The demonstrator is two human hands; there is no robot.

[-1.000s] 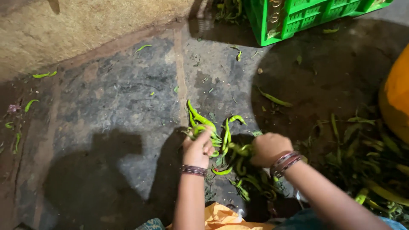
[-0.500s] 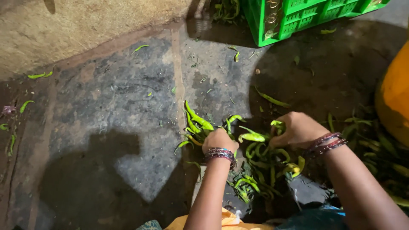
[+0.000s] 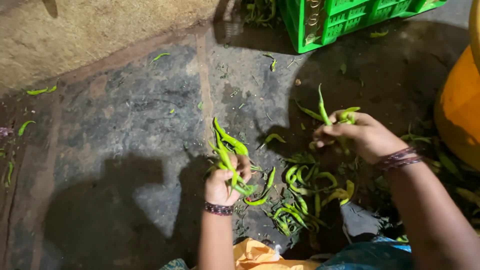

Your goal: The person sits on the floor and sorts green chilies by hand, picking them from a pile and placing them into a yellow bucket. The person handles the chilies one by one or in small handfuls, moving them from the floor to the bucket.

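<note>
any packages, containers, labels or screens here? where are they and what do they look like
No labels, signs or screens.
Green crate: top edge, behind the hands; rectangular, slatted plastic, bright green.
Orange container: right edge; rounded, orange and yellow, mostly cut off.
Orange bag: bottom edge, below the left hand; crumpled.

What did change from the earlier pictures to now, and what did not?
The right hand moved up and away from the pile of chillies, lifting a few chillies with it. The left hand kept its bunch of chillies clenched, in about the same spot. The green crate and stone floor stayed as they were.
</note>
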